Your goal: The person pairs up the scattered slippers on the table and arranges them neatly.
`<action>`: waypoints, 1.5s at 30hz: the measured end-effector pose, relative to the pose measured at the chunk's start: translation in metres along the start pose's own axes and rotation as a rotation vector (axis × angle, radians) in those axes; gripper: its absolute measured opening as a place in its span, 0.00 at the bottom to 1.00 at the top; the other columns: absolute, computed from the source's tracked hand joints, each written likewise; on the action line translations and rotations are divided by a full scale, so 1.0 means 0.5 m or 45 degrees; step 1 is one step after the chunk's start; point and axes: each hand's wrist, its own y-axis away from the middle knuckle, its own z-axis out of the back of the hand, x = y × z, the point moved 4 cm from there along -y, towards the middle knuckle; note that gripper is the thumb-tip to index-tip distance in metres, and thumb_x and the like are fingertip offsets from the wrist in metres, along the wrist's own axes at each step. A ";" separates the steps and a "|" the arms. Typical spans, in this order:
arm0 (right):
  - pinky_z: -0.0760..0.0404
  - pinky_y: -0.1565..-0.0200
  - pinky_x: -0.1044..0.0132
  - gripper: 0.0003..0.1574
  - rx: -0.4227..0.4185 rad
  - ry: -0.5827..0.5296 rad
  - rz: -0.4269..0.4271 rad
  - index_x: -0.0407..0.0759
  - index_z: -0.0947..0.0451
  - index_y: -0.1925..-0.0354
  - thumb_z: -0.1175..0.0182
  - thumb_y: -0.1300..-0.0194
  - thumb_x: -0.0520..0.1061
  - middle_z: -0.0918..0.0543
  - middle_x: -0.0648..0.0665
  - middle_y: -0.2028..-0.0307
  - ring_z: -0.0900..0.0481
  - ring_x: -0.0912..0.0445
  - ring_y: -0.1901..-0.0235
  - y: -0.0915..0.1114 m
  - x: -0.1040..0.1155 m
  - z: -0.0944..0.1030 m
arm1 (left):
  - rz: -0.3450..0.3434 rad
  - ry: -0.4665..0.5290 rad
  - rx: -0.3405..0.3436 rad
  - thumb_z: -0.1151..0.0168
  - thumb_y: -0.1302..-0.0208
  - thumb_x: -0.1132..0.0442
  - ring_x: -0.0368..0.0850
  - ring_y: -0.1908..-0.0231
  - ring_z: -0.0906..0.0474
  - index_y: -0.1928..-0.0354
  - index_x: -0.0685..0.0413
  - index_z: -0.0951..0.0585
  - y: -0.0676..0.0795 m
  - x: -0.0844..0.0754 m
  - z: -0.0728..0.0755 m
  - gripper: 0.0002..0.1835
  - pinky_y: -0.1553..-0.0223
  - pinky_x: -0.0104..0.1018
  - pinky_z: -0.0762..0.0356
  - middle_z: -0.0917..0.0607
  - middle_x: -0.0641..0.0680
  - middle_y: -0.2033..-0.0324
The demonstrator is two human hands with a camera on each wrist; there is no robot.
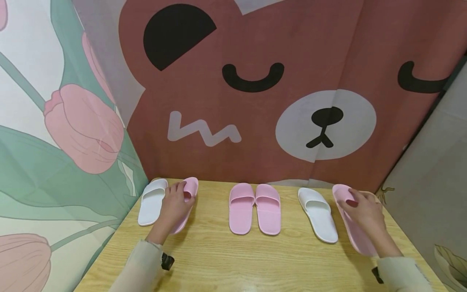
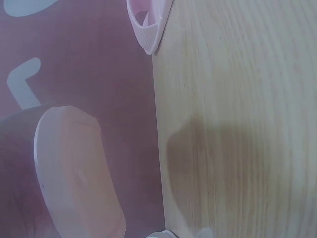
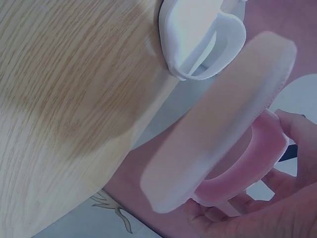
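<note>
My left hand [image 1: 174, 206] grips a pink slipper [image 1: 191, 186] by its strap, beside a white slipper [image 1: 150, 205] at the far left of the wooden table. In the left wrist view this pink slipper [image 2: 81, 173] is tilted on its side, with a shadow on the wood. Over at the right end, my right hand [image 1: 366, 213] holds another pink slipper [image 1: 359, 239] by the strap. The right wrist view shows its sole edge-on [image 3: 218, 129], fingers around the pink strap [image 3: 247, 173]. A white slipper [image 1: 320, 219] lies just left of it.
Between the hands, two pink slippers [image 1: 240, 215] [image 1: 268, 215] lie side by side, toes toward the back. Behind the wooden table [image 1: 219, 267] hangs a brown bear-print cloth [image 1: 204, 162]. A tulip-print cloth [image 1: 84, 129] stands at left, a pale cloth [image 1: 434, 162] at right.
</note>
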 end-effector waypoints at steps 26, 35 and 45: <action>0.35 0.51 0.23 0.54 0.039 -0.004 0.020 0.37 0.43 0.24 0.44 0.31 0.70 0.44 0.16 0.33 0.42 0.17 0.43 0.004 0.037 -0.016 | 0.022 0.005 0.018 0.34 0.37 0.48 0.68 0.37 0.38 0.31 0.63 0.33 0.011 -0.011 0.004 0.39 0.39 0.67 0.34 0.30 0.69 0.36; 0.35 0.50 0.23 0.53 0.042 -0.021 0.080 0.35 0.42 0.25 0.43 0.31 0.69 0.43 0.16 0.33 0.42 0.15 0.43 0.007 0.061 -0.023 | 0.019 -0.008 0.025 0.34 0.37 0.46 0.68 0.37 0.37 0.30 0.62 0.33 0.013 -0.023 0.005 0.40 0.38 0.64 0.33 0.30 0.69 0.36; 0.36 0.47 0.24 0.52 0.035 -0.031 0.099 0.33 0.41 0.26 0.43 0.31 0.68 0.42 0.18 0.32 0.42 0.17 0.42 0.013 0.091 -0.028 | 0.007 -0.002 0.000 0.33 0.38 0.47 0.67 0.37 0.36 0.31 0.61 0.32 0.016 -0.032 0.003 0.39 0.42 0.65 0.30 0.29 0.68 0.36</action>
